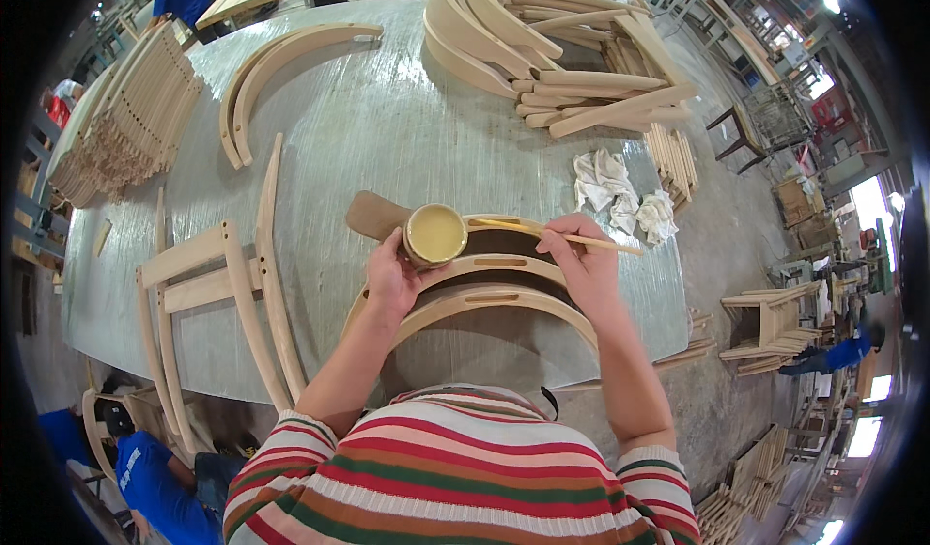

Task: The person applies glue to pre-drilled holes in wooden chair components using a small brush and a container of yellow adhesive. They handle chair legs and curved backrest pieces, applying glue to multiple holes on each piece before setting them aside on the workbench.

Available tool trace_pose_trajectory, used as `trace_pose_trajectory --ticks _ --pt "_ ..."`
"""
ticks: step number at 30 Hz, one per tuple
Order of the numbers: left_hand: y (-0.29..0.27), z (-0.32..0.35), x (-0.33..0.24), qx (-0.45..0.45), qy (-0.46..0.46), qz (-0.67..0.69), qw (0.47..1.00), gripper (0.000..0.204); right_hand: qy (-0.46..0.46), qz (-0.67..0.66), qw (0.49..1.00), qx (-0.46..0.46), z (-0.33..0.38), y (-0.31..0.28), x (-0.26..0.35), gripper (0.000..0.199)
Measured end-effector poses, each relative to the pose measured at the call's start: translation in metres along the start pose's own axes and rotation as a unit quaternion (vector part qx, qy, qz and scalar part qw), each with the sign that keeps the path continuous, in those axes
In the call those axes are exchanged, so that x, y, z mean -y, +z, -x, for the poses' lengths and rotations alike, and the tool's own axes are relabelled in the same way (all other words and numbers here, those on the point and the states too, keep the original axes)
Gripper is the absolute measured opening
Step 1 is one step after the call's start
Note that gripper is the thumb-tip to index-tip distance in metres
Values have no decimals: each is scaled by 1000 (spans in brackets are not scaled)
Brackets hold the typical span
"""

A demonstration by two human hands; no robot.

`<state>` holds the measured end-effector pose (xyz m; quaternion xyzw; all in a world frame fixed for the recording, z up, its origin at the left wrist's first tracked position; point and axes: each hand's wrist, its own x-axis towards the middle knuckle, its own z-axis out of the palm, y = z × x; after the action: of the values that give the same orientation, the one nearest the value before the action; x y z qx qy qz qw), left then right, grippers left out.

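My left hand point(392, 276) is closed round the side of a round cup point(413, 250) of yellowish, glue-like liquid. A flat brown paddle-shaped piece point(373, 216) sticks out beside the cup; whether it is joined to it I cannot tell. Between the fingers of my right hand point(584, 259) is a thin wooden stick point(605, 246). Its far end lies over a slot in the farthest of several curved wooden rails, which stand in a row before me. The nearest curved rail point(455, 303) and the middle curved rail point(528, 265) each show a slot on top.
On the plastic-covered table point(339, 157) a chair frame point(199, 269) stands at left, near a stack of slatted wooden parts point(131, 109). Two curved rails point(254, 85) lie farther back. Curved parts and sticks point(601, 85) are piled at far right, with white rags point(605, 185) nearer.
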<state>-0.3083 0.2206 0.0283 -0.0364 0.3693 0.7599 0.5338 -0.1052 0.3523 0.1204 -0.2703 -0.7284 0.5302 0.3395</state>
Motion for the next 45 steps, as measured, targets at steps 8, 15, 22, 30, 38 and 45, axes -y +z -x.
trace_pose_trajectory --ticks 8,15,22,30,38,45 --pt "20 15 12 22 -24 -45 998 38 88 -36 995 -40 -2 28 -5 13" --pt "12 17 11 20 -19 -20 999 38 126 -384 912 -73 16 11 -30 7" --pt "23 9 22 31 -45 -17 998 40 199 -445 862 -136 26 12 -61 6" --pt "27 0 33 28 -65 -27 997 40 202 -425 867 -165 27 7 -74 12" --pt "-11 0 7 -17 -10 -21 1000 41 170 -265 928 -200 44 -21 -86 10" --pt "-10 10 -7 -25 13 -6 1000 41 182 -195 949 -169 45 7 -107 12"
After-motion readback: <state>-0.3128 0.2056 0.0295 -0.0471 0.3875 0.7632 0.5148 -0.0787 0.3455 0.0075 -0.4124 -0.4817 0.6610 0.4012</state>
